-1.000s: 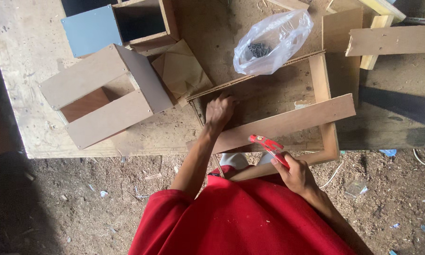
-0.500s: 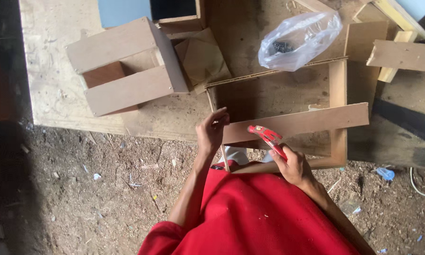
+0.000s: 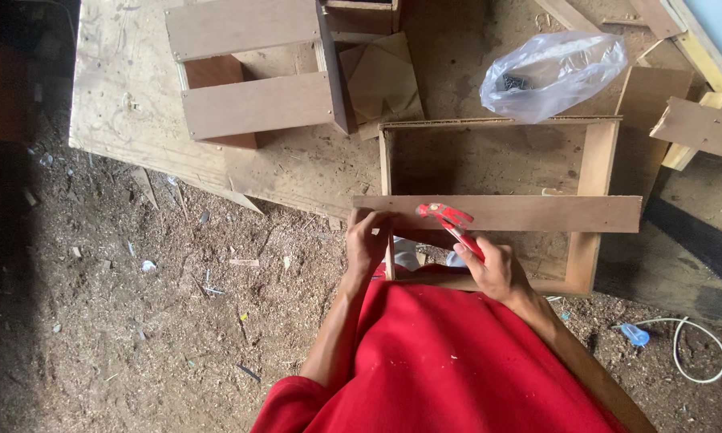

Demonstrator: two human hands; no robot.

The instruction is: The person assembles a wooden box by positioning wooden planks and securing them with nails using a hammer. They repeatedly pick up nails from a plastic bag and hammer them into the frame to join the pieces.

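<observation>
A long wooden slat [image 3: 529, 213] lies across an open wooden frame [image 3: 596, 164] on the plywood board. My left hand [image 3: 366, 243] grips the slat's left end at the frame's corner, fingers curled over its edge. My right hand [image 3: 496, 269] holds a red hammer [image 3: 449, 221] by the handle, its head resting on or just above the slat near the left end. My red shirt fills the bottom of the view.
A clear plastic bag [image 3: 552, 74] with small dark pieces lies beyond the frame. A finished slatted wooden box [image 3: 253, 72] sits at the upper left on the plywood sheet [image 3: 128, 96]. Loose boards [image 3: 702, 128] lie at right. Sawdust-covered ground [image 3: 160, 321] and a white cable [image 3: 698, 353] surround me.
The view has shifted, so the work sits more to the right. My left hand has moved from the slat's face to grip its left end. The hammer stays over the slat.
</observation>
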